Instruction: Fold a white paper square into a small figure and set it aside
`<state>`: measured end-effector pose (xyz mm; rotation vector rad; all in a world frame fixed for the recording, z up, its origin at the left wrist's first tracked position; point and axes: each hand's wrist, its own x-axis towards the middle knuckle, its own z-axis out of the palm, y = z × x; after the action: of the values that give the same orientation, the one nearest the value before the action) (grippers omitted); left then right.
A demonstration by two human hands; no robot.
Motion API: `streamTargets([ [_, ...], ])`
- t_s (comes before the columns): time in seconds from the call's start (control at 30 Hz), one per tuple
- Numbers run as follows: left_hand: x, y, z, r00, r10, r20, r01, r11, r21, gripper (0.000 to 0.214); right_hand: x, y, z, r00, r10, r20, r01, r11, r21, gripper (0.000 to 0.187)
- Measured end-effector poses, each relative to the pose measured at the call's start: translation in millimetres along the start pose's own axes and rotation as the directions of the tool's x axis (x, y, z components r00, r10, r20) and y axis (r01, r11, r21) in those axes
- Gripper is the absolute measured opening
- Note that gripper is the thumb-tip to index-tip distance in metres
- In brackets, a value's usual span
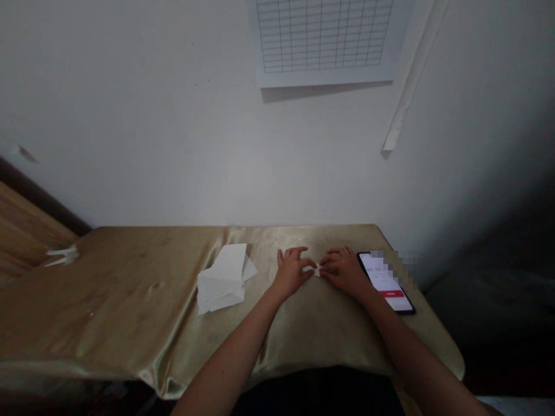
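My left hand (pixel 293 270) and my right hand (pixel 344 268) meet on the table covered with a shiny gold cloth (pixel 130 289). Between their fingertips lies a small white folded piece of paper (pixel 315 269), pinched by both hands. The fingers of each hand are curled down onto it, and most of the paper is hidden under them. A stack of white paper sheets (pixel 224 278) lies to the left of my left hand.
A phone (pixel 386 282) with a lit screen lies just right of my right hand, near the table's right edge. A white wall rises behind the table, with a gridded sheet (pixel 323 40) pinned on it. White scraps (pixel 63 256) lie at the far left.
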<state>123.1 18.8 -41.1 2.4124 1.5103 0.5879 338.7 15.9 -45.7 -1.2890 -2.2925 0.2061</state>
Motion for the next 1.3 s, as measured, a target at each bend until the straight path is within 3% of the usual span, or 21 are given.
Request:
streamTargets([
  [0.23, -0.8, 2.8, -4.8, 0.998, -0.058, 0.020, 0.057, 0.998, 0.011, 0.015, -0.6, -1.4, 4.8, 0.999, 0.033, -0.027, -0.034, 0.999, -0.007, 0.015],
  [0.43, -0.2, 0.0, -4.2, 0.999, -0.030, 0.017, 0.029, 0.999, 0.015, 0.023, -0.4, -0.2, 5.9, 0.999, 0.028, -0.033, -0.028, 1.000, -0.003, 0.013],
  [1.3, -0.3, -0.4, -4.3, 0.999, -0.043, 0.027, 0.043, 0.999, 0.001, 0.021, -3.6, -6.5, -3.7, 0.999, 0.037, 0.027, -0.037, 0.999, 0.024, 0.013],
])
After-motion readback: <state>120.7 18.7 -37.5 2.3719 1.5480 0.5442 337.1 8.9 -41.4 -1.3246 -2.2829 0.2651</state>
